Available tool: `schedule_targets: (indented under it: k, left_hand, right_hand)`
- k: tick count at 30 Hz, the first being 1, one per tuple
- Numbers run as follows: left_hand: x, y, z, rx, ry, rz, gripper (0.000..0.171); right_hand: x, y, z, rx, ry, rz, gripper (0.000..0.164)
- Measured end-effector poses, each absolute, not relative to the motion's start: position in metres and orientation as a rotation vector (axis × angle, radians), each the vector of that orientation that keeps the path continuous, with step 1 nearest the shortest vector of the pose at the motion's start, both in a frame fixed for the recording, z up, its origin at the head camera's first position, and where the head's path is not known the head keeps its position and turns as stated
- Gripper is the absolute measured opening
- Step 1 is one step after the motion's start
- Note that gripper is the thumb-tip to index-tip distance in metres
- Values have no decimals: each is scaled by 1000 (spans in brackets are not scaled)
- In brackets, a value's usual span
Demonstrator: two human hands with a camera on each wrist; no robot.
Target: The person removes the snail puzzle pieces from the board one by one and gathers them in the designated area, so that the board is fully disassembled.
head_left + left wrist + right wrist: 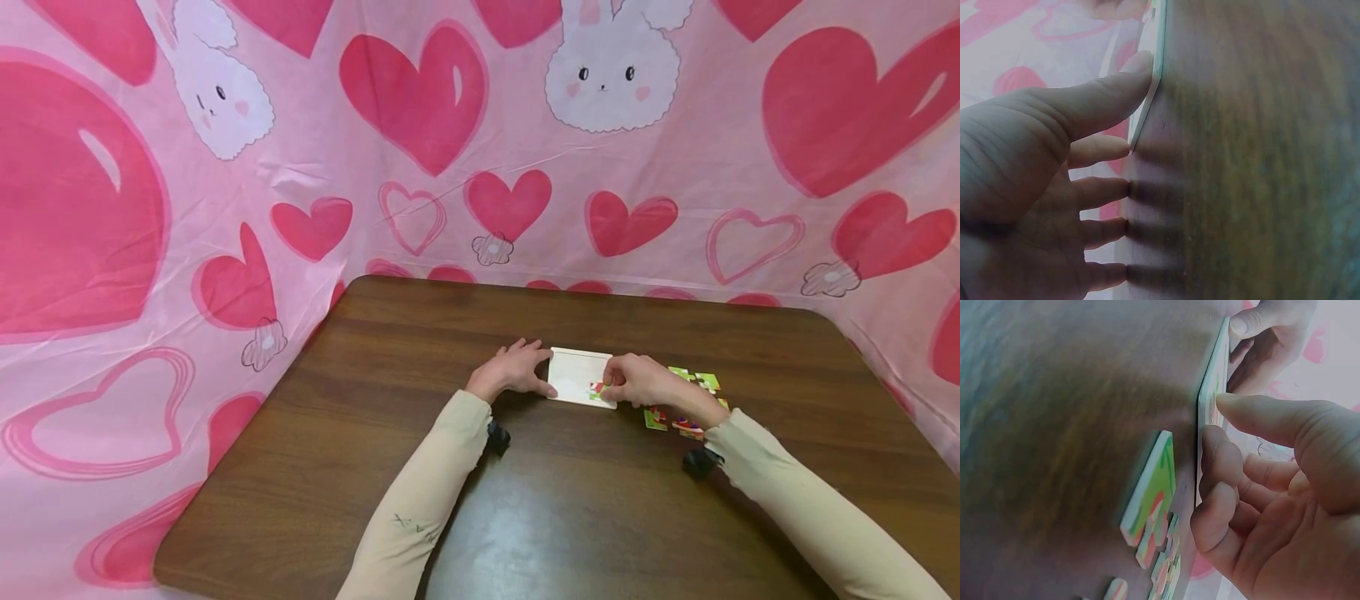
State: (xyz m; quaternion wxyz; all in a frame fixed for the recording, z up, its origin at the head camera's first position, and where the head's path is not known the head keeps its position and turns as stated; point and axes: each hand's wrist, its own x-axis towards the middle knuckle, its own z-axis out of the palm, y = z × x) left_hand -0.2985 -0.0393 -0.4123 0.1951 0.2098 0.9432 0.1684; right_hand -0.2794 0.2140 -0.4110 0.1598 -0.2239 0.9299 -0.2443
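A white puzzle tray point(576, 372) lies flat on the brown table. At its left end is my left hand point(517, 369), fingers spread and fairly straight. In the left wrist view the left thumb point(1119, 87) rests on the tray's edge, the index fingertip touches its corner, and the other fingertips meet the table. My right hand point(637, 380) is over the tray's near right corner. Its thumb and curled index finger pinch a red and green puzzle piece point(596, 390), partly hidden by them. The other right fingers are curled in the right wrist view.
Several colourful puzzle pieces point(707, 382) lie right of the tray, partly covered by the right forearm. A green piece point(1159, 487) is close to the right hand. The wooden table point(420, 350) meets a pink heart-patterned cloth point(420, 233) at the back and sides.
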Motion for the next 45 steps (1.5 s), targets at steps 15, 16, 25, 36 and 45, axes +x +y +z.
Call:
schedule_targets:
  k: [15,16,25,36,45]
  left_hand:
    - [-299,-39,-412,634,2644,443,71]
    - [-299,-39,-413,638,2640,446,69]
    - [-299,-39,-414,649,2640,447,65]
    - [-298,-40,-412,639,2634,481,64]
    - [-297,-40,-412,642,2638,479,64]
  right_hand:
    - [-278,212,-409,-616,2642,-677,24]
    - [-278,212,-410,-618,2651,-674,25]
    - [-278,213,-410,-643,2686,-766,23]
    - [-272,228,-400,-617,2631,-896,24]
    - [-265,252,-394,-672,2572,-955,18]
